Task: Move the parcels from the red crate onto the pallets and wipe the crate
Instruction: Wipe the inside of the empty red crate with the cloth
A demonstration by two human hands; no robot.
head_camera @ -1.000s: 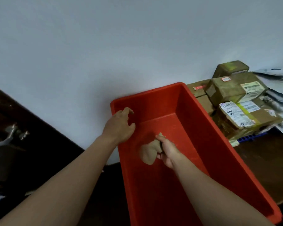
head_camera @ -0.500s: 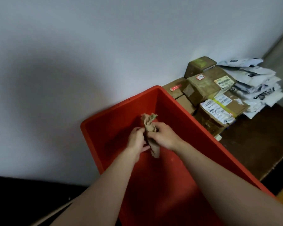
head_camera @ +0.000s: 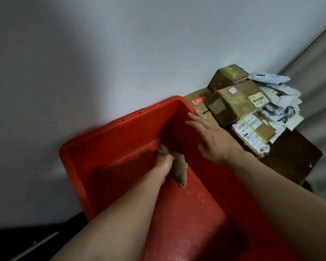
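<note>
Inside the crate the left hand gripped a rag to wipe; the right hand hovered, fingers straight, over its rim, probably to brace it.

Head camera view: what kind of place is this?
Likely a parcel storage or sorting corner: labelled cardboard parcels stacked against a bare wall, plastic mailer bags piled beside them, and a red crate in which the left hand holds a cloth.

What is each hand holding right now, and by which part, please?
The left hand grips the brown cloth near its bunched far end; the right hand is open, holding nothing.
</note>
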